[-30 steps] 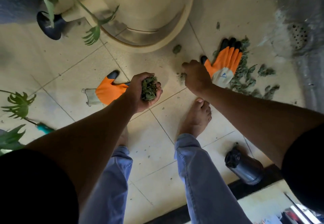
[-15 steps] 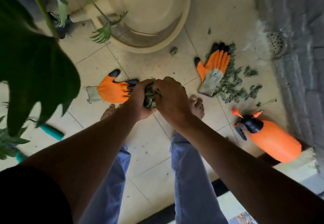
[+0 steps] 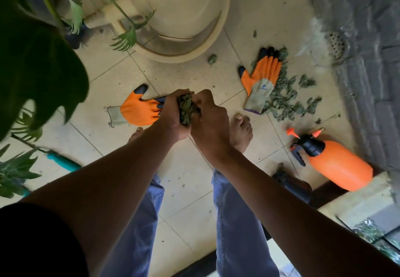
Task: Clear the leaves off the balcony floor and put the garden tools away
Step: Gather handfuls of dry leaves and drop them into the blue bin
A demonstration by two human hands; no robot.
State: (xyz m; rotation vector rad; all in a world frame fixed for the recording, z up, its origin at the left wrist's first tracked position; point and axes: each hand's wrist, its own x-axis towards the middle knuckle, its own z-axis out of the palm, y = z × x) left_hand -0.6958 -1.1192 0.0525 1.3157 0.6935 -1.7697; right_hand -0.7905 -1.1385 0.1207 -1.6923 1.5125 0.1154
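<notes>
A second before, the right hand had been down at the floor by the far glove, apart from the left; half a second before it had already joined the left hand, and in this frame the two were pressed together much as then. The view had also swung, so the orange sprayer lay in sight on the tiles at the right, where a second earlier only a dark canister showed.

Both forearms reached forward and met above the bare feet. The left hand cupped a clump of leaves, its fingers curled round it; the right hand's fingers were curled over the same clump from the other side, knuckles up, so the leaves were held between the two palms above the floor.

A loose pile of leaves remained on the tiles beside the right-hand glove, which lay partly over its edge. The other glove lay flat, its fingertips hidden behind the left hand. A teal tool handle poked out from under blurred dark foliage at the left, its head not visible. Most of the clump was hidden inside the hands
</notes>
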